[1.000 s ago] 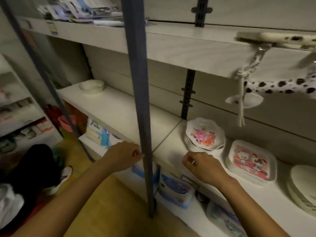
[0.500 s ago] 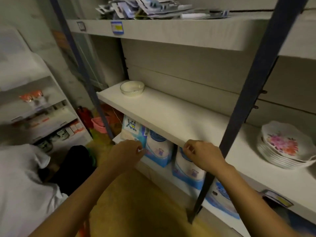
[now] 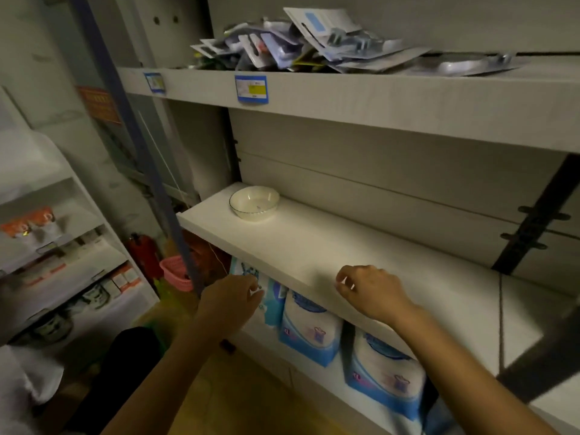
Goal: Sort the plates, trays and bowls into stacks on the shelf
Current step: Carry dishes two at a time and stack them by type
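A white bowl point(image 3: 255, 203) with a thin dark rim stands upright at the far left end of the white middle shelf point(image 3: 339, 249). My left hand point(image 3: 230, 301) hovers just in front of the shelf's front edge, fingers curled loosely, holding nothing. My right hand point(image 3: 370, 291) hangs over the front edge of the shelf, fingers curled in, also with nothing in it. Both hands are well short of the bowl. No plates or trays are in view.
The upper shelf point(image 3: 376, 102) carries a heap of packaged goods point(image 3: 301, 42). Blue and white bags point(image 3: 310, 328) stand under the middle shelf. A blue upright post point(image 3: 138, 146) rises at left, a dark post point(image 3: 539, 221) at right. A pink basket point(image 3: 175, 273) sits on the floor.
The view has swung left: the flowered plates and cartoon trays have left the frame, and the bowl now sits near the middle. Both hands stay curled and hold nothing.
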The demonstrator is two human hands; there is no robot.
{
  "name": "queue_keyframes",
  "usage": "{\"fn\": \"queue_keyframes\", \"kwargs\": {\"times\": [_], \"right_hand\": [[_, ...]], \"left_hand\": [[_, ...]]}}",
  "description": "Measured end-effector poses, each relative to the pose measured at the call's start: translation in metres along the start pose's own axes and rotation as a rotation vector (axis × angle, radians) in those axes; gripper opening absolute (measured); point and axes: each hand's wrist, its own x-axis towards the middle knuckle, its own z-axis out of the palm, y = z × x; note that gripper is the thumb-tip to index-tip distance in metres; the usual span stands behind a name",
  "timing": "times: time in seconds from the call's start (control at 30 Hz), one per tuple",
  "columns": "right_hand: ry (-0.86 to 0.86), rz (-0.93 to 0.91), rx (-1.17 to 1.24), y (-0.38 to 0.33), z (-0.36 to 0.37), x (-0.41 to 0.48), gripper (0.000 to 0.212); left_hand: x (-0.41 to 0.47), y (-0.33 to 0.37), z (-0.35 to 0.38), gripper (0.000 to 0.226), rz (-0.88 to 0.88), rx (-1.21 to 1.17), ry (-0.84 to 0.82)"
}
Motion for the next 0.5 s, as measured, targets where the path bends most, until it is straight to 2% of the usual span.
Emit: {"fn": "queue_keyframes", "kwargs": {"times": [0.37, 0.5], "right_hand": [[0.010, 0.013, -0.009, -0.028, 0.013, 0.172, 0.032], [-0.038, 0.030, -0.010, -0.046, 0.025, 0.210, 0.034]], "left_hand": [[0.142, -0.094, -0.021, 0.025, -0.045, 0.019, 0.028], [0.177, -0.122, -0.021, 0.021, -0.042, -0.015, -0.035]]}}
